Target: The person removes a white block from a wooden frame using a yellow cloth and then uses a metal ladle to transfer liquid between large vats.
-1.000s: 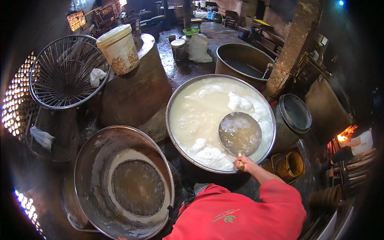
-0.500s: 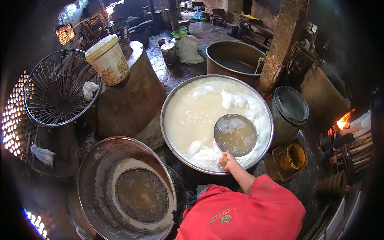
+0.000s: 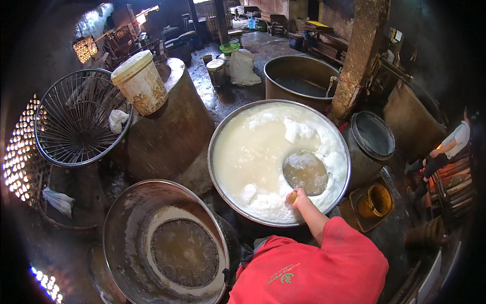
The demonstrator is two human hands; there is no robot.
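My right hand is closed around the short wooden handle of a wide, round, flat skimmer, which lies partly sunk in cloudy cream liquid. The liquid fills a big steel basin, with white foam along the far, right and near sides. Below left of it stands a large metal vat with a dark round bottom inside a pale ring. My left hand is not in view; my red-sleeved right arm reaches up from the lower edge.
A wire basket and a stained bucket on a drum-like block stand left. Beyond are another vat and a post. At right are a dark pot, yellow bucket and a co-worker beside firewood.
The skimmer has sunk lower in the liquid, its rim now less distinct, and my arm has moved with it. The co-worker at right has shifted upward in the picture, hiding most of the flames.
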